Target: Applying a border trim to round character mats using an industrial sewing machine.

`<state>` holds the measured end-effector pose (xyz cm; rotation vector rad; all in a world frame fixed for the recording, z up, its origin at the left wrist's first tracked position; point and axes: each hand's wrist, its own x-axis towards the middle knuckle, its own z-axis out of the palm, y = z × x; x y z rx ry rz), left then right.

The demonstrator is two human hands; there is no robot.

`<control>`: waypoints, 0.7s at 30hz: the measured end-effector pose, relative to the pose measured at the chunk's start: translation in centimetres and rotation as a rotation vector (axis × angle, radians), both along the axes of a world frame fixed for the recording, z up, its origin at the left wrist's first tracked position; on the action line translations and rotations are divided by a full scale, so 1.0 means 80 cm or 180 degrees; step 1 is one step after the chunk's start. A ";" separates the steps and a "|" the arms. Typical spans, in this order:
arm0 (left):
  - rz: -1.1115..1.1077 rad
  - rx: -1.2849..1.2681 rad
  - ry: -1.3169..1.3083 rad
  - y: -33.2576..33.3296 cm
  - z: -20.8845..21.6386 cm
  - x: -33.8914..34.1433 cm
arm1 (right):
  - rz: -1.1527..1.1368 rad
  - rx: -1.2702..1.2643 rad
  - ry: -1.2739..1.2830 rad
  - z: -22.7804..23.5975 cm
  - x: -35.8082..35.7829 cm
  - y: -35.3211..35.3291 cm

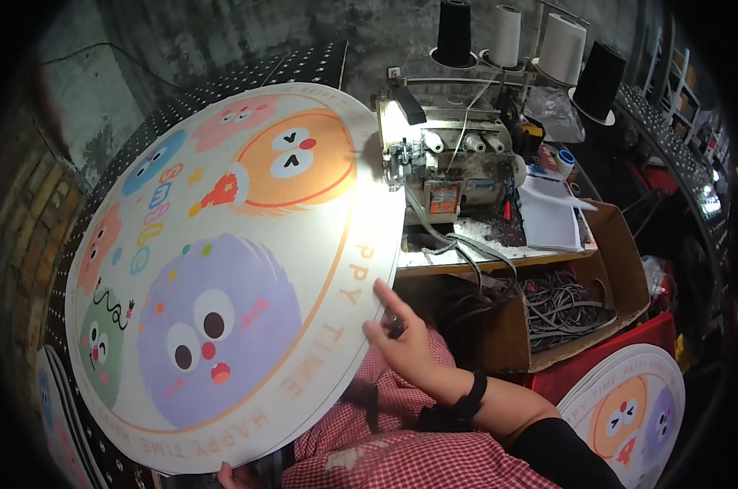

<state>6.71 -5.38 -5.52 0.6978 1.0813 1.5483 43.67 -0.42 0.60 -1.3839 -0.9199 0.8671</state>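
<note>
A large round mat (222,244), white with cartoon faces in purple, orange, green and other colours, slopes across the left and middle. Its right rim lies at the lit needle area of a sewing machine (446,159), which looks like an overlocker. At the mat's lower right rim is my right hand (407,346), thumb and index finger spread on the edge. A small dark thing shows between these fingers; I cannot make out what it is. My left hand (234,477) shows only in part at the bottom, gripping the mat's near edge; most of it is hidden.
Black and white thread cones (503,37) stand behind the machine. Right of it lie white papers (548,212). A cardboard box (621,277) holds grey binding strips (560,306). More round mats (630,407) stand at lower right and others (55,416) at lower left.
</note>
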 end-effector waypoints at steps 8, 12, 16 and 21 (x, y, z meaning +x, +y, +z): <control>-0.0740 0.0184 -0.1299 0.001 -0.040 -0.039 | 0.0057 0.0555 0.0090 -0.010 -0.013 -0.004; 0.0578 0.0252 -0.0588 0.008 0.018 0.005 | -0.0241 0.0299 0.0441 0.000 0.004 0.007; 0.0374 0.0118 0.0172 0.007 -0.005 -0.017 | -0.0130 0.0572 0.0098 -0.004 -0.011 -0.003; 0.0832 0.0111 -0.1053 0.002 -0.020 -0.017 | -0.0067 0.0337 0.0320 0.005 0.001 0.005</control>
